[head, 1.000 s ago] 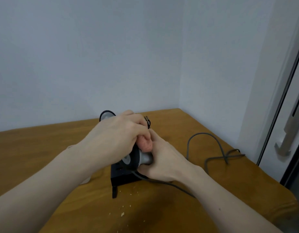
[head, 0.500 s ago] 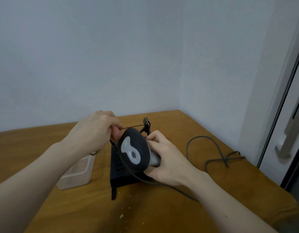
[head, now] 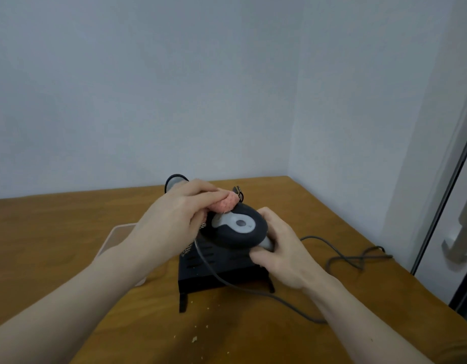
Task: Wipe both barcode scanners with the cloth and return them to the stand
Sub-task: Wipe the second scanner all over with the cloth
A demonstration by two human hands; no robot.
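Note:
My right hand grips the grey handle of a black barcode scanner, holding its head tilted up over the black stand. A pink cloth is bunched under the fingers of my left hand, which presses it against the far edge of the scanner's head. Behind my left hand, the rounded top of a second scanner pokes out, mostly hidden. The scanner's grey cable trails off to the right.
A clear plastic box sits on the wooden table left of the stand, partly behind my left forearm. Crumbs lie in front of the stand. Walls close the back and right; a door handle is at far right.
My left hand has come back from the left onto the scanner's head with the pink cloth. The scanner's head has tipped flatter in my right hand.

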